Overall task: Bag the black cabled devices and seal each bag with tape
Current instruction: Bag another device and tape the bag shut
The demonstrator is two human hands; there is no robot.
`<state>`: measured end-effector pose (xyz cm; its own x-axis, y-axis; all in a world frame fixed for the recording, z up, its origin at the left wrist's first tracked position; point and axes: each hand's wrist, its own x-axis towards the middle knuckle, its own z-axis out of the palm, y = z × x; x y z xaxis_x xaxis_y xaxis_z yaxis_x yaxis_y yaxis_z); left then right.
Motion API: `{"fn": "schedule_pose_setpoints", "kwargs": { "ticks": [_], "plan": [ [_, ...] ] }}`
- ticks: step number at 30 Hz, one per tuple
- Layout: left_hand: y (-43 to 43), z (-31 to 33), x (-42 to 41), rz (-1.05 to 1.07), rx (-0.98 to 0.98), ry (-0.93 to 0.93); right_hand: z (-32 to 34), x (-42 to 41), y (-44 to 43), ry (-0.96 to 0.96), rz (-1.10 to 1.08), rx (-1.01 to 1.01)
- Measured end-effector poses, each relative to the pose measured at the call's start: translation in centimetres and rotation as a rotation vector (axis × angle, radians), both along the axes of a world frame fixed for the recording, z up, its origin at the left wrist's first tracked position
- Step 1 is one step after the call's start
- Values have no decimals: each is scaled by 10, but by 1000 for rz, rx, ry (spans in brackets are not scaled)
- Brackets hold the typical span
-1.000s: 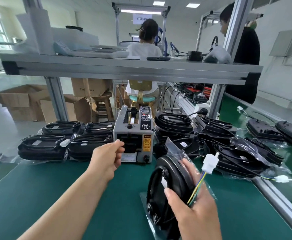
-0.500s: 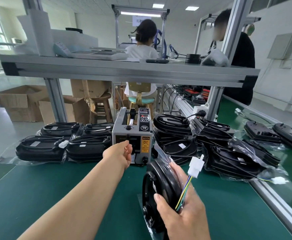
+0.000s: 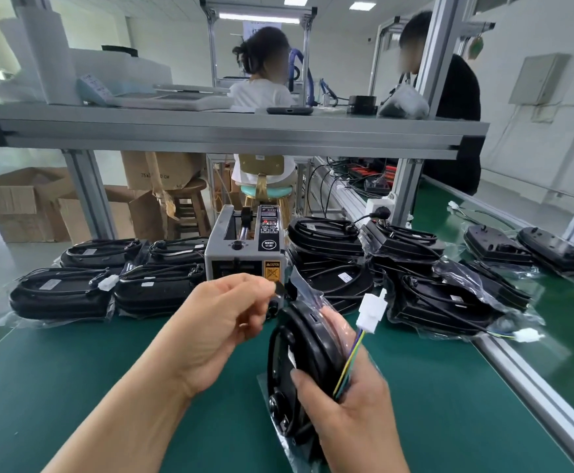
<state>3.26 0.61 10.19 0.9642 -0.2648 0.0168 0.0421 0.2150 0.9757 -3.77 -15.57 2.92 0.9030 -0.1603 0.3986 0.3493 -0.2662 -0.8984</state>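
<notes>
Just in front of the tape dispenser (image 3: 244, 254), the left hand (image 3: 220, 322) pinches a short tape strip (image 3: 279, 289), while the right hand (image 3: 347, 414) grips the bagged black device (image 3: 307, 356) upright beside it. Sealing seems in hand; next, the strip likely needs pressing across the mouth of the bag (image 3: 304, 291).

A green-matted workbench (image 3: 74, 387) carries a grey box-shaped tape dispenser (image 3: 244, 257) at its far middle. Left of it lie four black cabled devices in clear plastic bags (image 3: 64, 295), in two rows. Right of it a heap of bagged black devices (image 3: 432, 295) reaches the aluminium edge rail (image 3: 534, 394).
</notes>
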Motion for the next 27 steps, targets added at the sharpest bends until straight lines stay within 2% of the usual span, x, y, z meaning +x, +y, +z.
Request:
{"fn": "schedule_pose_setpoints", "kwargs": {
  "ticks": [2, 5, 15, 27],
  "plan": [
    [-3, 11, -16, -79, 113, -62, -2, -1, 2, 18, 10, -15],
    [-10, 21, -25, -89, 217, -86, -2, -3, 6, 37, 24, -22],
    [-12, 22, -24, -10, 310, -79, -5, -3, 11, -15, 14, -118],
    [-12, 8, -26, 111, 396, -210, -11, 1, 12, -32, 7, -125]
  ]
}}
